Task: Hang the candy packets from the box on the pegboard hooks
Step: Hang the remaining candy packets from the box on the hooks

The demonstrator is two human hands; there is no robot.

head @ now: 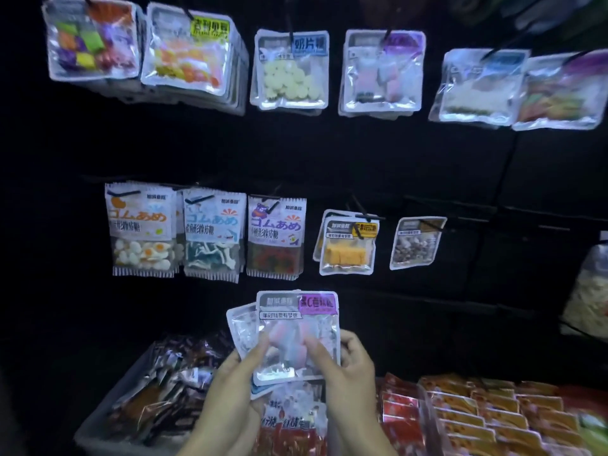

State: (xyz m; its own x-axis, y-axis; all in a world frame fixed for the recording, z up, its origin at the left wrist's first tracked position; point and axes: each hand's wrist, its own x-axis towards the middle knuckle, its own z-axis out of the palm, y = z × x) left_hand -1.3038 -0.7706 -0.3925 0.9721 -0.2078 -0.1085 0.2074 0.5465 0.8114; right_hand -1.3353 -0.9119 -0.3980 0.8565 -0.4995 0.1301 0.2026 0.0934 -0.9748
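Both my hands hold a small stack of clear candy packets (297,327) with a purple label and pink-white sweets, low in the middle of the view. My left hand (230,386) grips the stack's lower left with its thumb on the front. My right hand (348,373) pinches the front packet from the right. The black pegboard (362,159) rises behind, with hooks carrying packets in two rows. A matching purple-label packet (383,72) hangs in the upper row. An open box (108,419) with dark packets sits at lower left.
The lower row holds gummy packets (210,235), a yellow-sweet packet (347,245) and a brown one (416,243). Bare black hooks (513,215) stick out to their right. Red and orange snack packs (477,413) fill bins at lower right. A white bag (589,291) hangs at far right.
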